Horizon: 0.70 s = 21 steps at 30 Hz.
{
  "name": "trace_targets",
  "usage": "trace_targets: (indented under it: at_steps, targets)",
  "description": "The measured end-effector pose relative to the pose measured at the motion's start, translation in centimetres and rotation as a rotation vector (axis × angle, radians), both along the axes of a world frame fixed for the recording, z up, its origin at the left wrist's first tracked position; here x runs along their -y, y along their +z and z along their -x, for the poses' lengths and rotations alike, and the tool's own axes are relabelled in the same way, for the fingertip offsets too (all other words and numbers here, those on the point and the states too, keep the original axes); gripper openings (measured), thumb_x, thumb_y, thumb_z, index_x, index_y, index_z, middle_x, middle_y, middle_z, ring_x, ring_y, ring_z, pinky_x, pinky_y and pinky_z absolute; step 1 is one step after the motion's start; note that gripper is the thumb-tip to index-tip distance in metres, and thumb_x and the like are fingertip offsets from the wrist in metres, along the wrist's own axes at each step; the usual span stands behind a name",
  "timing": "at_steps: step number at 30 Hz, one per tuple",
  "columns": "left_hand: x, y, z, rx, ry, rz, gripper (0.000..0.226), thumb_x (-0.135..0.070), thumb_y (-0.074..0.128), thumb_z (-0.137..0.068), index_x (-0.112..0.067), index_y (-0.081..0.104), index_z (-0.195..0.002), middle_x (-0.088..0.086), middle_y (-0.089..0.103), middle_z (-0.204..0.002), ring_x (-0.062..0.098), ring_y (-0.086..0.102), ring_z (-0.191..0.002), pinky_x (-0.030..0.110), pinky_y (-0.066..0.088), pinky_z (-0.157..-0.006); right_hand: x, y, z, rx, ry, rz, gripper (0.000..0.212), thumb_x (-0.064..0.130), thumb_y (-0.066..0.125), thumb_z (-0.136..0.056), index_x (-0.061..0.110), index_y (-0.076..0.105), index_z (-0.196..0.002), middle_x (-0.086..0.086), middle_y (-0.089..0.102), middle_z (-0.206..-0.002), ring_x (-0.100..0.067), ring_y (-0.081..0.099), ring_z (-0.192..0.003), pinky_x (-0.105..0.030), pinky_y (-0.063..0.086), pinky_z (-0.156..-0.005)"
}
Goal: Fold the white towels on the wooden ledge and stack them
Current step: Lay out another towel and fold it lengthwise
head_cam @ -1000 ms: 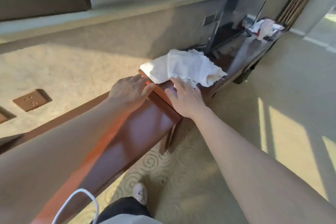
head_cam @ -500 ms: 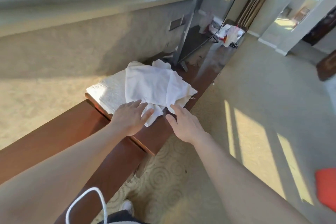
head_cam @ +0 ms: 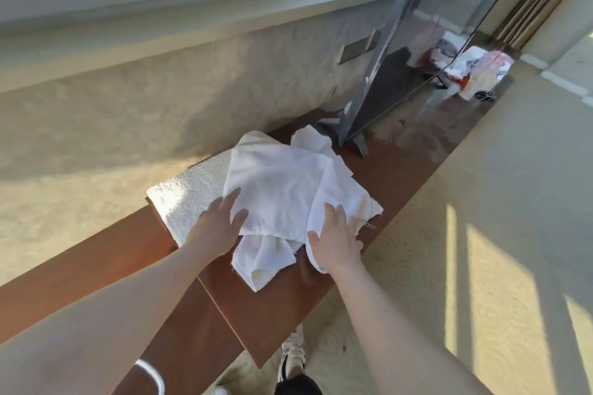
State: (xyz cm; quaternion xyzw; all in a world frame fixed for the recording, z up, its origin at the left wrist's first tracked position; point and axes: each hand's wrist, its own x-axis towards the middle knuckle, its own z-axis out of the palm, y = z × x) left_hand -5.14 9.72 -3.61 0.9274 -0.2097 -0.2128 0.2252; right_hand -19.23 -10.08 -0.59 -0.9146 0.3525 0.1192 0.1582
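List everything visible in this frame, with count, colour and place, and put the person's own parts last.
crumpled towels: number unclear, white, heaped on the ledge
textured towel: one, white, lying flat under the heap's left side
wooden ledge: one, reddish brown, running along the wall
flat panel: one, dark and glossy, standing on the ledge beyond the towels
plastic bags: a few, white with red, at the ledge's far end
carpet: beige, patterned, right of the ledge
shoe: one, white, on the carpet below the ledge
left hand: resting flat on the heap
right hand: resting flat on the heap's right edge
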Motion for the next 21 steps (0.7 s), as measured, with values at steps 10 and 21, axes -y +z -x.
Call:
trace_targets:
  at_steps: [10,21]
  targets:
    - [10.1,-2.7,-6.0,-0.043,0.659,-0.067,0.083,-0.075,0.048,-0.087,-0.015,0.044,-0.144,0.011,0.053,-0.138,0.036,0.043,-0.131,0.052,0.032,-0.108,10.0,-7.2,-8.9,-0.039,-0.024,0.054,0.071,0.066,0.02,-0.1,0.026,0.003,-0.157,-0.012,0.007,-0.165,-0.039,0.013,-0.149,-0.068,0.031,-0.105]
    - [12.3,1.0,-4.9,0.043,0.728,0.164,0.054,-0.07,0.065,-0.08,-0.023,0.047,-0.1,-0.009,0.058,-0.081,0.016,0.056,-0.074,0.036,0.041,-0.065,10.4,-7.6,-9.9,0.298,-0.143,0.019,0.062,-0.002,0.057,-0.085,0.027,0.026,-0.13,-0.013,0.05,-0.118,-0.031,0.048,-0.102,-0.042,0.034,-0.082]
